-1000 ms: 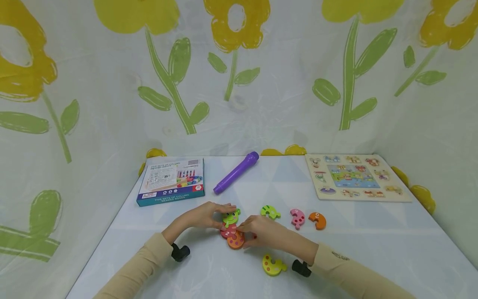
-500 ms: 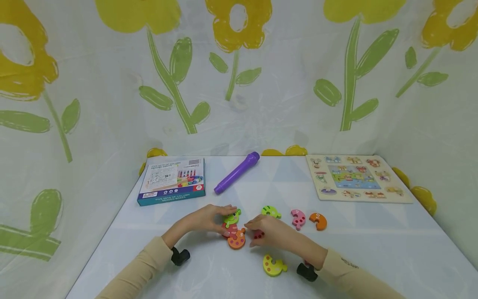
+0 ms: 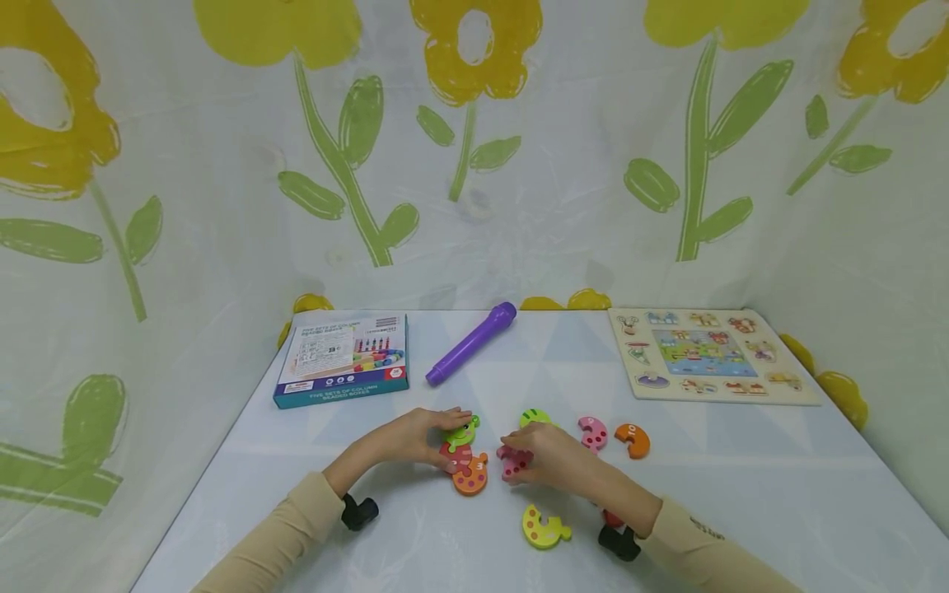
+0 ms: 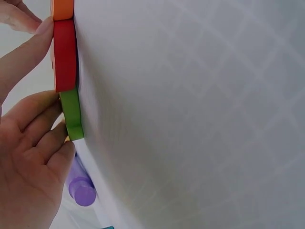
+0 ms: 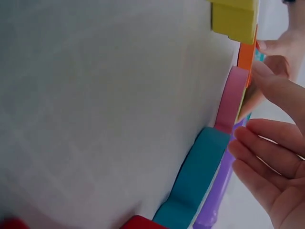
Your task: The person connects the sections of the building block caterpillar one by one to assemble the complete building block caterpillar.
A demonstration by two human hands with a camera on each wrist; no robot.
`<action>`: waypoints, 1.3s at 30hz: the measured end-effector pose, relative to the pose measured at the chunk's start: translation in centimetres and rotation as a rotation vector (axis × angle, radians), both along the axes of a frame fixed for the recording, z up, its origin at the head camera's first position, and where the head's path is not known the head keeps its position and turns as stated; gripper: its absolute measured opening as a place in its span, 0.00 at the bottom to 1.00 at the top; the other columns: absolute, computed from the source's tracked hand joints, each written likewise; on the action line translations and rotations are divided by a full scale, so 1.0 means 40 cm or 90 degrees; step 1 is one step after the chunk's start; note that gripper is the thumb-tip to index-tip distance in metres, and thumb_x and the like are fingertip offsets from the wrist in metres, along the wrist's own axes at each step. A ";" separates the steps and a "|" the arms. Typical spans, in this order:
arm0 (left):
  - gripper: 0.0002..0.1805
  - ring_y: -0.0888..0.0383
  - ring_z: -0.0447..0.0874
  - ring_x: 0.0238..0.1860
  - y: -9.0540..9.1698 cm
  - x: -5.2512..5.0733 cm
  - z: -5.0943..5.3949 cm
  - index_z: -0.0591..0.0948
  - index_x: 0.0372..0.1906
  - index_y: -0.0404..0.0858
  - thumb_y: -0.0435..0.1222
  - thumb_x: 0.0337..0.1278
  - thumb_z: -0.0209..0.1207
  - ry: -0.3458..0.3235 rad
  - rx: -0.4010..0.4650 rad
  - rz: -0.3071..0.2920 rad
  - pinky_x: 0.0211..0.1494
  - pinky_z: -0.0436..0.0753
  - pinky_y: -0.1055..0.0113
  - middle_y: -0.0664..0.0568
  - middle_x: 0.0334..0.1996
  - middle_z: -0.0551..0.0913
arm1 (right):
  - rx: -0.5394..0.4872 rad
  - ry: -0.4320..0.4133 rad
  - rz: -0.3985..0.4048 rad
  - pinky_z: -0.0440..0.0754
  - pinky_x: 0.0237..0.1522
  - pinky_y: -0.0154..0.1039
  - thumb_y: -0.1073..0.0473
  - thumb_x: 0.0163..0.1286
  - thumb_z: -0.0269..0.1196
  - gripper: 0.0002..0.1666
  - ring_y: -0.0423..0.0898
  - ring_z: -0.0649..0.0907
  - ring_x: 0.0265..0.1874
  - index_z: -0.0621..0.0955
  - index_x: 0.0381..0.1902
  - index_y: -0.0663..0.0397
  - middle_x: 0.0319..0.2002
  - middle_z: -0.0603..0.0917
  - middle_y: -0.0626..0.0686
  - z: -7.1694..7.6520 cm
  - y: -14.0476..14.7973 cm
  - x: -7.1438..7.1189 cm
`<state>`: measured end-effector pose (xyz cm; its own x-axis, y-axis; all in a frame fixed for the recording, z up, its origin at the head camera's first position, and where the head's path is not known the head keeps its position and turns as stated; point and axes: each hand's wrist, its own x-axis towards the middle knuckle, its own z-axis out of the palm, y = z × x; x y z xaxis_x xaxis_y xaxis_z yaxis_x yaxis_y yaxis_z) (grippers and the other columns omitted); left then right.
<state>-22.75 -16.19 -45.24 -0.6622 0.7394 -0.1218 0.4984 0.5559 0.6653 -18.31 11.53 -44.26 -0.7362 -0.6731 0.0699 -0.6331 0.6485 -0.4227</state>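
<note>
In the head view, a green caterpillar-head puzzle piece (image 3: 465, 431), a red striped piece (image 3: 457, 459) and an orange dotted piece (image 3: 470, 477) lie joined on the table. My left hand (image 3: 410, 436) holds this chain at its left side, thumb on the red piece and fingers against the green head (image 4: 72, 113). Right of the chain, a pink dotted piece (image 3: 511, 464) sits between the thumb and fingers of my right hand (image 3: 554, 458), apart from the orange piece. A teal piece (image 5: 198, 174) stands under that hand, hidden from the head view.
Loose pieces lie around: yellow (image 3: 544, 531), green striped (image 3: 534, 417), another pink (image 3: 592, 432), orange (image 3: 633, 441) and a red one (image 3: 612, 519) beside the right wrist. Farther back are a boxed set (image 3: 341, 362), a purple tube (image 3: 470, 344) and a wooden picture board (image 3: 715, 356).
My right hand has let go of the orange piece and shifted right, its thumb and fingers now around the pink dotted piece. The left hand has stayed on the joined pieces.
</note>
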 end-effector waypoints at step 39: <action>0.41 0.54 0.59 0.72 0.004 -0.033 0.009 0.71 0.68 0.48 0.41 0.45 0.74 -0.037 -0.022 -0.036 0.71 0.61 0.48 0.52 0.69 0.66 | 0.009 -0.031 0.037 0.82 0.46 0.31 0.57 0.57 0.73 0.28 0.41 0.83 0.46 0.82 0.55 0.59 0.51 0.84 0.52 0.026 -0.014 -0.012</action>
<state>-24.08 -16.02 -44.88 -0.6109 0.7698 -0.1849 0.4905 0.5513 0.6749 -18.77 10.95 -43.23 -0.6984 -0.7153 0.0255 -0.6485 0.6173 -0.4455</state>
